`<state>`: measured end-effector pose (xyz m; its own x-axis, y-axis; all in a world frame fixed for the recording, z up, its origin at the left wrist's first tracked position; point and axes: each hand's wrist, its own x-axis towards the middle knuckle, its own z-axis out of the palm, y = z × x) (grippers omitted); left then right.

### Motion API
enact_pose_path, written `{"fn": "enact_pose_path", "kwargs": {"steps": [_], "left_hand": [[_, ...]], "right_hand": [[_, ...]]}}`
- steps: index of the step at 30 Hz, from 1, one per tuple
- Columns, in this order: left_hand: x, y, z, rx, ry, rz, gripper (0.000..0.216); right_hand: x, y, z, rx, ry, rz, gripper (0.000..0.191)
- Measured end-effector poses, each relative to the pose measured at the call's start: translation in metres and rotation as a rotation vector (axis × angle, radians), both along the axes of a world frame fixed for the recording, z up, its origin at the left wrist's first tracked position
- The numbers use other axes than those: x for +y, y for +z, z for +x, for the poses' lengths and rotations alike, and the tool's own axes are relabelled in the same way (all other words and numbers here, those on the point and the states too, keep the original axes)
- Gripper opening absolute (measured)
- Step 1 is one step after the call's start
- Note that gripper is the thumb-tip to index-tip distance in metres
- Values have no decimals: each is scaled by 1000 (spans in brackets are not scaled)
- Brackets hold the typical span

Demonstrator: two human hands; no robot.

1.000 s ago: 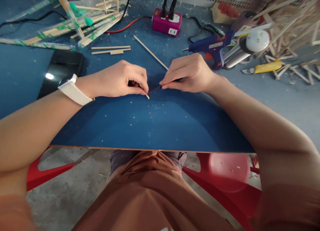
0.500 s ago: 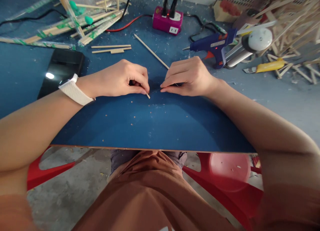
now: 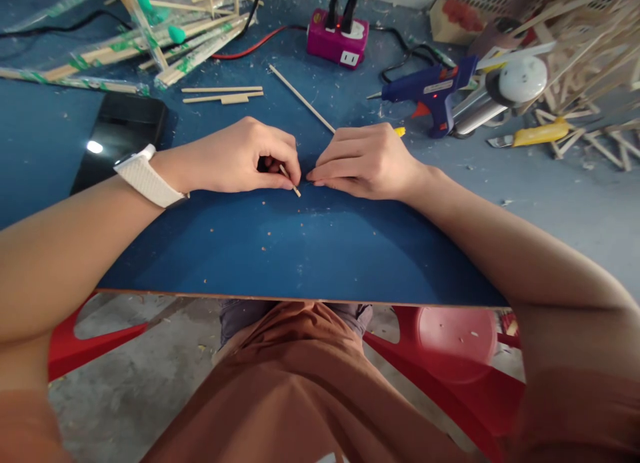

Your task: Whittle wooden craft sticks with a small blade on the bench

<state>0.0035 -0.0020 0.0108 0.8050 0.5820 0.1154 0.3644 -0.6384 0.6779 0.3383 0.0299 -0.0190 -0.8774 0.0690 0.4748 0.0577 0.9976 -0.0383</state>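
My left hand (image 3: 267, 157) is closed, pinching a short thin wooden stick (image 3: 297, 191) between thumb and fingers just above the table. Close beside it on the right, my right hand (image 3: 363, 161) has its fingers pressed together, tips near the stick. A small yellow end (image 3: 400, 131) shows behind its knuckles; the rest of that thing is hidden, as is whatever sits in the fingers. Beyond the right hand lies a longer wooden stick (image 3: 301, 97), slanting across the table. Two thin sticks (image 3: 223, 89) lie farther left, one with a short piece against it.
A blue glue gun (image 3: 430, 89) with a red trigger lies at the right, near a yellow cutter (image 3: 540, 132) and piled wooden sticks (image 3: 595, 63). A purple power adapter (image 3: 337, 39) with cords stands at the back. Left are a black phone (image 3: 127, 126) and wrapped sticks (image 3: 200, 53).
My right hand has shifted slightly left and toward me, closer to the left hand. A yellow end now shows behind it. More of the stick in my left hand is visible.
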Motion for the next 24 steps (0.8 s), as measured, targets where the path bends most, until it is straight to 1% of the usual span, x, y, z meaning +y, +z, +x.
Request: {"fn": "enact_pose_path", "kwargs": {"steps": [6,11,15,18,24], "left_hand": [[1,-3,0,-32,-8,14,40],[2,-7,0,-60,-22,36,45],[3,-8,0,-52,-24,41,47],[4,-8,0,-40,-20,36,45],[4,-8,-1,-39,-21,12,47]], "right_hand": [[-7,0,-6,0,3,-6,28],[-15,-1,-12,32,43,-82,28],[-17,-2,-16,29,30,-113,27],[-15,-3,-16,10,26,-99,25],[-9,-4,-10,14,-33,13,28]]}}
